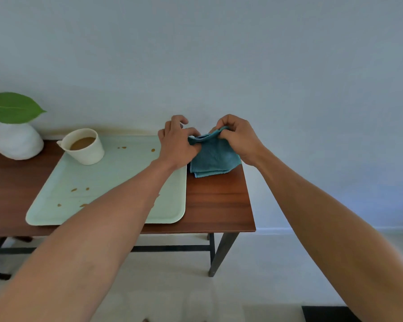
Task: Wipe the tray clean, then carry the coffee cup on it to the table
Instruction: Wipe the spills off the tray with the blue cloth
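Partly hiding the tray (107,177), both hands' (176,145) (239,140) grips pinch the cloth (215,156)

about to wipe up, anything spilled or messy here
Yes: brown coffee drips dot the pale green tray, near its front left and far edge, though the cup stands upright. Both hands grip the blue cloth.

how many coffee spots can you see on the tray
7 visible: two close together and one near the far edge of the tray, two toward the near left, two by the near edge. The left forearm may hide more.
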Available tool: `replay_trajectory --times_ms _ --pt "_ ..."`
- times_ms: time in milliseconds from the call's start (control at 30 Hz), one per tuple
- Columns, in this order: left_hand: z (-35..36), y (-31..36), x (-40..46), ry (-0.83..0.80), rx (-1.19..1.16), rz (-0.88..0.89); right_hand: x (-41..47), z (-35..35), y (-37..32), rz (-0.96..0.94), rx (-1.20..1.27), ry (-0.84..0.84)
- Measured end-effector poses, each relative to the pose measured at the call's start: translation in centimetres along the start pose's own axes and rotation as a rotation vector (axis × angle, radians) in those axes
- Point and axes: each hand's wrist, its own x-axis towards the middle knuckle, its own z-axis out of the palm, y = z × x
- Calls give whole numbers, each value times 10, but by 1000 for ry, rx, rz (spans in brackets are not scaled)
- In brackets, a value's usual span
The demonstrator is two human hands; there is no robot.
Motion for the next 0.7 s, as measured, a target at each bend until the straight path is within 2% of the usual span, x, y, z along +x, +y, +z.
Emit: replay_trajectory --times_ms 67,133,200,467,700 --pt "-17 0 2 -22 -182 -58 4 -2 -13 -34 14 36" --pt "-40 -1 4 -89 -480 -112 11 -3 -26 -57 44 66" --pt "-66 -5 4 -98 -642 -144 18 1 -40 -70 61 66" --pt "-147 -53 -1 -57 -677 -259 28 68 -83 -96 19 27" --pt "-164 -102 -26 -120 -652 -394 18 141 -72 -19 -41 35"
